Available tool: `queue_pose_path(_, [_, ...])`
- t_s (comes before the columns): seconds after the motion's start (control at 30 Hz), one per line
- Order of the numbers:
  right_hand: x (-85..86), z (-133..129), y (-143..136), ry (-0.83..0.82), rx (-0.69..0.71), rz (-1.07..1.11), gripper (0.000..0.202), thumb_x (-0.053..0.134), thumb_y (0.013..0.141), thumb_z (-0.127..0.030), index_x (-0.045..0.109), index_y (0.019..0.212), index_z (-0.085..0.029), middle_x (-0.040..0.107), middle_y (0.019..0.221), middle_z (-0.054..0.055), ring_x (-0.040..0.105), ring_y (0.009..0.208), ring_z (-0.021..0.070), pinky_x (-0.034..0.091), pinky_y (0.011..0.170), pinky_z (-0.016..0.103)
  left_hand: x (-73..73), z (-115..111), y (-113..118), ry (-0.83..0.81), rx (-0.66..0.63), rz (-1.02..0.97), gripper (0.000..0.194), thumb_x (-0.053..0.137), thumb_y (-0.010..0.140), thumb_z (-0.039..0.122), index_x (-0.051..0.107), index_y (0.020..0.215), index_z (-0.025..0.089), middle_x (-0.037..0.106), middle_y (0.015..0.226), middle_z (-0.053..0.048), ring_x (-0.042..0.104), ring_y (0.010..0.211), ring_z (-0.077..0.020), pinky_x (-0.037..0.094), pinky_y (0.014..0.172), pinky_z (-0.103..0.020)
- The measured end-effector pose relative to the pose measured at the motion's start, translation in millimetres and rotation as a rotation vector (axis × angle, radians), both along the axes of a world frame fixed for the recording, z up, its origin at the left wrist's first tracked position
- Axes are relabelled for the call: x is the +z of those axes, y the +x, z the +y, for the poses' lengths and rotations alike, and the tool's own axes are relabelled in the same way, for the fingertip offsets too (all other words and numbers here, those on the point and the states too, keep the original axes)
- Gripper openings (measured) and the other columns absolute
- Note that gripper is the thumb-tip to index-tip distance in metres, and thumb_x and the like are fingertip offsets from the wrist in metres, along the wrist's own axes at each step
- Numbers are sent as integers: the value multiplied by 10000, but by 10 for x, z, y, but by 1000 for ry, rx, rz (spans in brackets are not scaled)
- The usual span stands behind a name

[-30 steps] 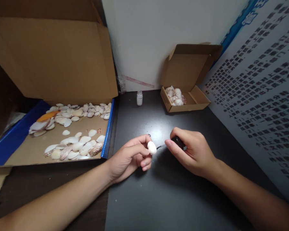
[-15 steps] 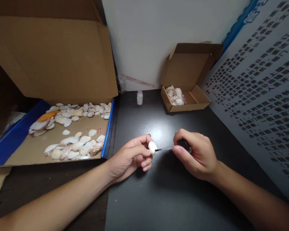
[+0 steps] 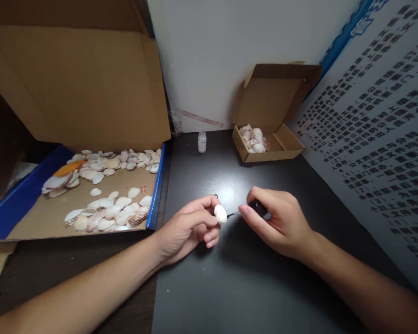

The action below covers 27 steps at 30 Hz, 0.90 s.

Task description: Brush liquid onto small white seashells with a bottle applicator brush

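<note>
A small white ribbed seashell (image 3: 220, 214) is pinched between the thumb and fingers of my left hand (image 3: 193, 225), above the dark tabletop. My right hand (image 3: 280, 222) is closed around the black cap of a cap brush (image 3: 258, 208). The brush's thin stem points left, and its dark tip is right by the shell's right edge; whether they touch I cannot tell. Behind both hands, a small uncapped glass bottle (image 3: 202, 143) with a white label stands upright on the table.
At left, an open cardboard box (image 3: 104, 183) with blue sides holds many loose shells (image 3: 113, 211). A smaller open cardboard box (image 3: 264, 157) with white shells (image 3: 254, 139) stands at the back right. A white wall (image 3: 212, 69) and a printed sheet (image 3: 379, 125) border the table.
My right hand has shifted slightly left and turned, bringing the brush cap more into view. The shell has tilted so its ribbed outer face shows more. My left hand has barely moved.
</note>
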State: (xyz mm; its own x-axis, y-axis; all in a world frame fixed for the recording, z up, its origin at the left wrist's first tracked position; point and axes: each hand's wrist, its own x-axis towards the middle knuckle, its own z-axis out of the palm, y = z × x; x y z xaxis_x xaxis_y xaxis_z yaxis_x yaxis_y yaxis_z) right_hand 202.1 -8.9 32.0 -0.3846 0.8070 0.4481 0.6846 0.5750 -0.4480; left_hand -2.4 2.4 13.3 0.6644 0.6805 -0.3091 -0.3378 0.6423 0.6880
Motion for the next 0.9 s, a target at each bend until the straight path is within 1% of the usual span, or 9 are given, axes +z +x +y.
queue_pose_path(0.1, [4, 0, -4, 16, -12, -3, 303, 537, 930, -298, 468, 656, -190, 399, 525, -59, 360, 452, 79, 295, 484, 234, -7, 4, 3, 2, -2, 2, 126, 593, 727, 101, 515, 807, 159, 512, 707, 28, 429, 486, -56, 377, 501, -218])
queue_pose_path(0.3, [29, -24, -4, 71, 53, 100, 288, 513, 945, -275, 464, 673, -193, 409, 526, -64, 372, 443, 67, 310, 476, 204, -11, 2, 11, 8, -9, 0, 128, 603, 735, 98, 512, 803, 157, 512, 695, 34, 415, 479, -49, 369, 496, -210])
queue_pose_path(0.47, [29, -24, -1, 55, 109, 124, 290, 489, 964, -317, 480, 703, -191, 431, 539, -61, 386, 449, 69, 320, 473, 199, -18, 0, 9, 6, -5, 0, 133, 605, 741, 93, 514, 812, 160, 521, 701, 33, 415, 475, -47, 370, 488, -208])
queue_pose_path(0.53, [17, -13, -9, 38, 91, 87, 289, 515, 952, -312, 476, 692, -192, 423, 535, -64, 377, 448, 68, 312, 472, 206, -21, 1, 9, 10, -5, -2, 124, 602, 742, 94, 520, 808, 158, 522, 701, 31, 419, 476, -49, 372, 489, -209])
queue_pose_path(0.63, [2, -4, -14, -1, 16, 20, 297, 558, 927, -294, 460, 665, -195, 390, 528, -71, 351, 450, 71, 291, 474, 223, -20, 3, 12, 9, -7, -4, 112, 598, 744, 96, 526, 807, 155, 524, 707, 29, 428, 482, -51, 381, 499, -213])
queue_pose_path(0.7, [1, -6, -6, -8, 1, 33, 302, 560, 926, -292, 450, 661, -199, 386, 531, -69, 350, 456, 74, 291, 477, 224, -17, 3, 13, 5, -6, -4, 112, 595, 746, 96, 525, 811, 156, 526, 711, 28, 431, 485, -52, 383, 503, -214])
queue_pose_path(0.77, [5, -12, 8, 5, 40, 103, 298, 535, 942, -302, 446, 676, -204, 400, 542, -65, 366, 460, 77, 306, 481, 217, -13, 1, 13, 3, -7, -1, 114, 593, 747, 98, 523, 814, 159, 522, 706, 30, 430, 484, -54, 383, 504, -216])
queue_pose_path(0.83, [5, -14, 19, 19, 109, 176, 295, 503, 962, -338, 450, 702, -208, 417, 555, -61, 379, 462, 80, 319, 480, 212, -9, -2, 13, 5, -8, 4, 117, 595, 745, 99, 521, 812, 160, 521, 702, 31, 426, 479, -53, 380, 499, -215])
queue_pose_path(0.9, [1, -10, 21, 10, 157, 187, 293, 501, 966, -367, 464, 724, -207, 429, 561, -62, 383, 460, 79, 319, 475, 210, -5, -3, 12, 8, -8, 8, 117, 597, 743, 98, 521, 808, 158, 520, 698, 31, 422, 476, -52, 375, 494, -212])
